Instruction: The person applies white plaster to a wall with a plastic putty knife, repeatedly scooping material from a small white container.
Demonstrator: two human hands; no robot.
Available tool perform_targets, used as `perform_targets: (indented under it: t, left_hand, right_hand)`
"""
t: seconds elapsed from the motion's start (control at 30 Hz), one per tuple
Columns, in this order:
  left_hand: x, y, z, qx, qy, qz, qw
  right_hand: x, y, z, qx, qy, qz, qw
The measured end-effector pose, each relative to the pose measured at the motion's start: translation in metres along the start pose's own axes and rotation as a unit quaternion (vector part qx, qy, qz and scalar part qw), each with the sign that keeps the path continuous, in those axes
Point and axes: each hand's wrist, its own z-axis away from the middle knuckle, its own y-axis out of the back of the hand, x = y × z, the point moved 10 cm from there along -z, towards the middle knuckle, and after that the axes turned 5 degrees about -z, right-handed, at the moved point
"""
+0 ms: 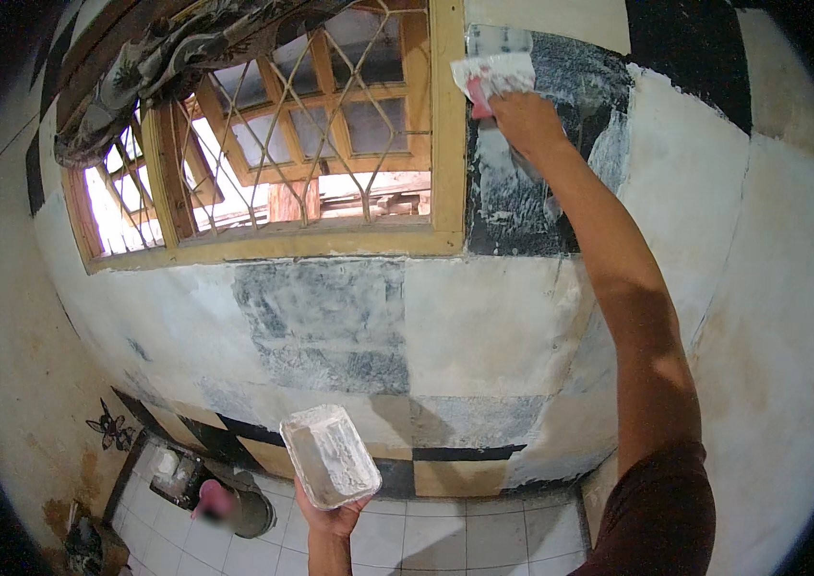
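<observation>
My right hand [525,123] reaches up to the wall, its fingers closed on a putty knife [503,71]. The knife has a pink handle and a wide blade smeared with white paste. Its blade is at a black wall square [585,82] beside the window frame, and that square carries streaks of white. Low in front of me, my left hand [333,518] grips a rectangular tray [316,463] from below. White paste coats the tray's inside and rim.
A yellow-framed window [448,134] with a metal grille [306,115] stands left of my right hand. A dark patterned curtain [153,72] is bunched above it. On the white-tiled floor [378,538] stand a dark bucket-like container [253,514] with something pink [215,499] and a box [177,477].
</observation>
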Motion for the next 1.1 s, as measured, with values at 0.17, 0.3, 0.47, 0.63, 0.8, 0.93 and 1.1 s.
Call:
perform_targets:
  t: [0.17, 0.3, 0.47, 0.63, 0.8, 0.93, 1.1]
  left_hand:
    - [0.007, 0.007, 0.007, 0.031, -0.011, -0.003, 0.999]
    - [-0.002, -0.003, 0.003, 0.01, 0.008, 0.001, 1.0]
    - [0.0, 0.019, -0.001, -0.009, 0.017, 0.0, 1.0]
    - [-0.003, 0.009, -0.002, 0.019, 0.018, -0.011, 1.0]
    - [-0.012, -0.002, -0.008, -0.019, 0.037, 0.006, 0.999]
    - [-0.008, 0.003, -0.002, 0.025, 0.033, 0.001, 0.999]
    - [-0.028, -0.011, -0.013, -0.025, 0.07, 0.002, 0.997]
  right_hand:
    - [-0.002, 0.058, -0.016, 0.093, -0.027, -0.032, 0.995]
    - [0.045, 0.045, -0.025, 0.07, -0.037, 0.017, 0.997]
    - [0.014, -0.006, 0.031, -0.044, -0.077, -0.052, 0.995]
    - [0.069, 0.087, 0.008, 0.06, -0.098, -0.034, 0.993]
    - [0.107, 0.002, 0.038, -0.014, -0.096, 0.009, 0.995]
    - [0.083, 0.059, 0.058, -0.029, -0.133, -0.041, 0.99]
    - [0.199, 0.037, 0.035, -0.012, -0.107, 0.042, 0.993]
